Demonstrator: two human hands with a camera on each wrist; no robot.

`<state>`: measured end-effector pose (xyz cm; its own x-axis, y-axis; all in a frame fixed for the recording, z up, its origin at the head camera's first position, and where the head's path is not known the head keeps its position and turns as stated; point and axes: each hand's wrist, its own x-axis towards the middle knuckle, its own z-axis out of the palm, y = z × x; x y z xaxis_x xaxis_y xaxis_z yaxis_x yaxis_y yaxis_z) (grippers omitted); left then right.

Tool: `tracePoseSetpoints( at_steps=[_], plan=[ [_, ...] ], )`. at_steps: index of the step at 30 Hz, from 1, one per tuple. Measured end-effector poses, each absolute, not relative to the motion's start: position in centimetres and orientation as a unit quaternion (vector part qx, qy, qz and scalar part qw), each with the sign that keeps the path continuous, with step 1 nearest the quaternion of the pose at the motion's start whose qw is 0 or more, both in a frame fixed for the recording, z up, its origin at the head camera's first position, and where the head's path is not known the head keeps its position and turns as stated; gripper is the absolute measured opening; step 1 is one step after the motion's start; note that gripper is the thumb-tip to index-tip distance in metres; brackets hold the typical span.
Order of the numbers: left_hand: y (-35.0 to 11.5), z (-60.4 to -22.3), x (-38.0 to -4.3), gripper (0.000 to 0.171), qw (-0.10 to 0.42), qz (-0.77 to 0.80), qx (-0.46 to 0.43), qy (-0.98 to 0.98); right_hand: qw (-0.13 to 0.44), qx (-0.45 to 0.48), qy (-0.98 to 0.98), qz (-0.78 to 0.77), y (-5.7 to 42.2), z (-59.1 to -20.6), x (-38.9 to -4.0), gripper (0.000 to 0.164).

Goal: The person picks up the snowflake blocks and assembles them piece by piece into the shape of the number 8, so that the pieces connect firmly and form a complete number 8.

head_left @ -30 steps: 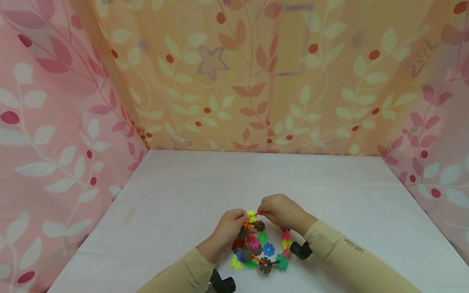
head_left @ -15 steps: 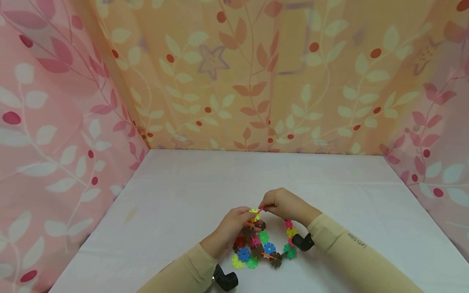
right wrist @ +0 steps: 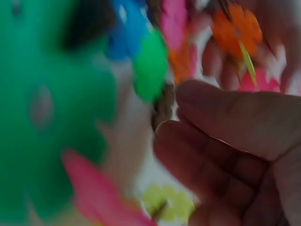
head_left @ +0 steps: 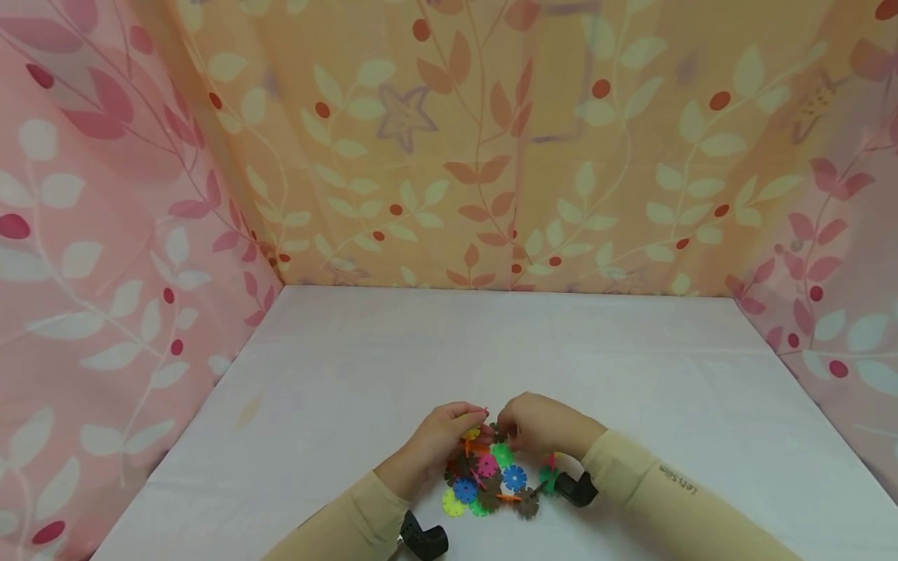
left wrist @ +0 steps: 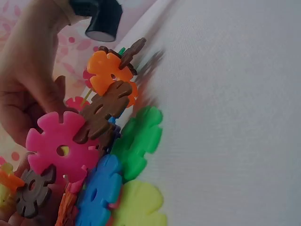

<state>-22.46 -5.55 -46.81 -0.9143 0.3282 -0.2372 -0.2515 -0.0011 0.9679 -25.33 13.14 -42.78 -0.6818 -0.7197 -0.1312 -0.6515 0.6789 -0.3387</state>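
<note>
My left hand (head_left: 436, 438) holds a chain of flower-shaped plastic discs with slotted edges. Its thumb and fingers pinch the part with a yellow disc (head_left: 472, 432), and a bit of pink shows at the fingertips. My right hand (head_left: 547, 425) sits close by, fingers curled, its tips at a brown disc (head_left: 499, 433). In the right wrist view, thumb and forefinger are close beside that brown disc (right wrist: 163, 106); whether they grip it cannot be made out. A pink disc (left wrist: 61, 146), a blue disc (left wrist: 99, 190) and a green disc (left wrist: 140, 143) hang in the left wrist view.
A white cloth-covered table (head_left: 393, 343) lies beneath. Leaf-patterned curtains (head_left: 484, 156) enclose the back and sides. Black wrist cameras (head_left: 424, 538) hang below the wrists. The chain's right-hand stretch, with a dark green disc (head_left: 548, 478), runs under the right wrist.
My right hand let go of the pink piece at the chain's upper end and moved down towards the brown disc. My left hand kept its hold and shifted slightly left.
</note>
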Motion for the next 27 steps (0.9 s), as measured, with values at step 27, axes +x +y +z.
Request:
tracePoseSetpoints(
  at_steps=[27],
  plan=[
    [-6.0, -46.5, -22.7, 0.037, 0.206, 0.707, 0.013, 0.677, 0.134, -0.221, 0.864, -0.431, 14.6, -41.4, -27.3, 0.011]
  ],
)
